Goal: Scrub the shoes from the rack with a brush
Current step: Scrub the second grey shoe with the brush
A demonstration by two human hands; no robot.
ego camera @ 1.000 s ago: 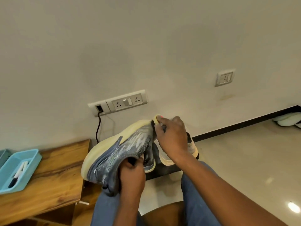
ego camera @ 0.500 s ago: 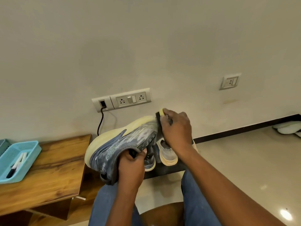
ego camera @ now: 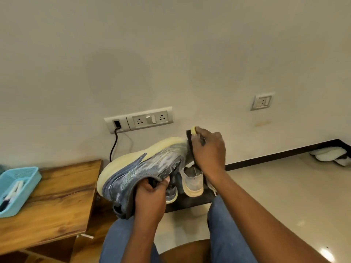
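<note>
Your left hand (ego camera: pixel 150 194) pinches the shoe's (ego camera: pixel 140 173) collar at frame centre; your right hand (ego camera: pixel 208 149) grips the brush (ego camera: pixel 190 141). Hard strokes could twist the shoe loose.

Single head view, looking forward and down, close over lap; wall (ego camera: pixel 171 54) straight ahead, floor (ego camera: pixel 284 196) right.

1. Wooden table (ego camera: pixel 57 196) on my left, with a light blue plastic basket (ego camera: pixel 28 179) on it holding some white and black bits I can't make out.
2. Wall socket strip (ego camera: pixel 138 120) ahead, black cable (ego camera: pixel 113 145) plugged into its left end.
3. Smaller socket (ego camera: pixel 262 101) further right.
4. White thing (ego camera: pixel 330 155) on the floor by the skirting.
</note>
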